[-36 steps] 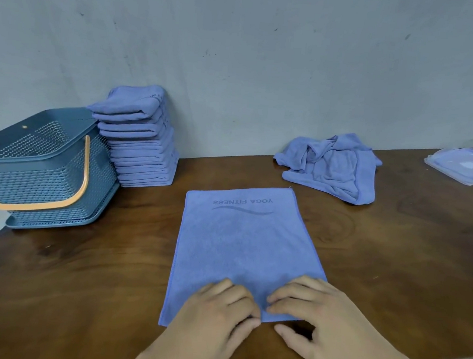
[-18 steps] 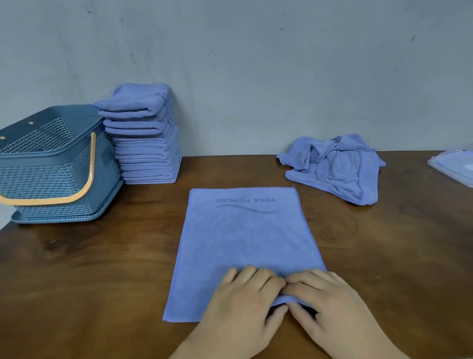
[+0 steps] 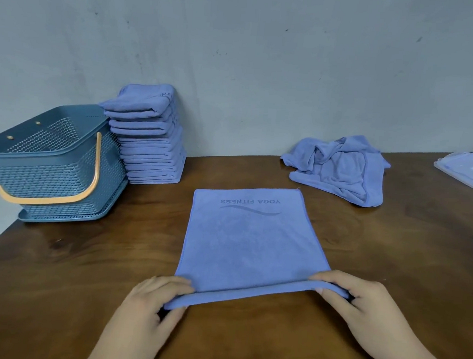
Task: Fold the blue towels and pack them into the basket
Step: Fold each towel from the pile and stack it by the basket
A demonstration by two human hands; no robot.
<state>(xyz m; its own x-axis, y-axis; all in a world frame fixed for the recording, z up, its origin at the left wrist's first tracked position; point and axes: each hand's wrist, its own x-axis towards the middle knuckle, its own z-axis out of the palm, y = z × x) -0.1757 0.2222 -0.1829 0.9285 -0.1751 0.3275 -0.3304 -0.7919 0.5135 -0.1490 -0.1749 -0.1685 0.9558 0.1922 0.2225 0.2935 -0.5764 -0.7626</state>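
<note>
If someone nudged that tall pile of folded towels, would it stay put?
The stack of folded towels is tall and its top layers overhang toward the basket, so it may shear or topple. The cloth looks soft, so layers would likely sag if lifted.

head cam | faces forward-down | close over table (image 3: 80,280) | wall (image 3: 267,54) behind
</note>
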